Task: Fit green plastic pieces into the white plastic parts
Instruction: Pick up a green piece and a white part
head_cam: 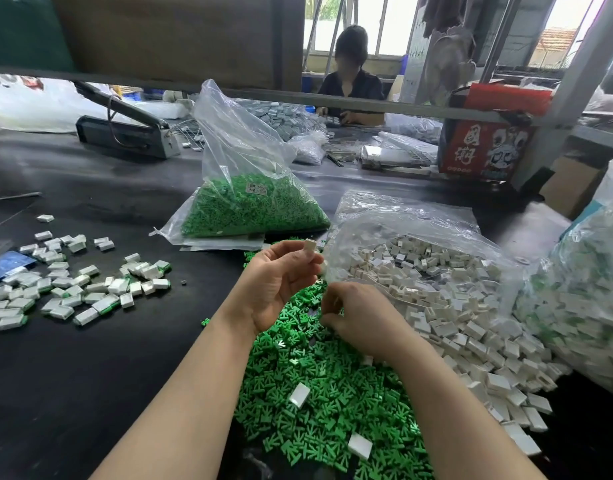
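At frame centre, the left hand [281,282] pinches a white part [310,245]; the right hand [353,317], fingers curled, picks among the green pieces [319,382]. Next: insert one.

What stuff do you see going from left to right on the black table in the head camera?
Scattered finished white parts → left hand holding a white part → right hand over the green pieces → pile of white parts → clear bag of parts.
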Tool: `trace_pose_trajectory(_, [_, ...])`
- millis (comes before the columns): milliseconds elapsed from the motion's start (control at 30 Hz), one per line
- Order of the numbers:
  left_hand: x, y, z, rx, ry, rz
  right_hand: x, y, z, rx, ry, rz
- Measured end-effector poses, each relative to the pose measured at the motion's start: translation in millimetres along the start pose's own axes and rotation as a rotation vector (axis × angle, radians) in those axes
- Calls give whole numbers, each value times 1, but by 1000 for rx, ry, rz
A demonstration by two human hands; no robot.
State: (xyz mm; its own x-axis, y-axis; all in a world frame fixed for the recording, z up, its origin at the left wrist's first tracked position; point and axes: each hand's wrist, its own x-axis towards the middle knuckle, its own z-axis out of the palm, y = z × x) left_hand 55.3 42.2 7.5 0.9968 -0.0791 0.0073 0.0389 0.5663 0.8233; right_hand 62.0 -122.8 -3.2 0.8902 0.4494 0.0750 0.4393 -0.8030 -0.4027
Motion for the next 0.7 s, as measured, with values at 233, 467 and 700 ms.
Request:
trace_pose_trajectory(233, [0, -3, 4, 71, 28, 9, -2, 1, -15, 864, 204, 142])
trace_pose_trajectory(467, [-1, 0, 6, 99, 33, 42, 0, -4, -20, 1311, 311, 194])
trace_pose_trajectory(700, [-1, 0, 7, 178, 9, 55, -2, -3, -22, 1333, 357, 142])
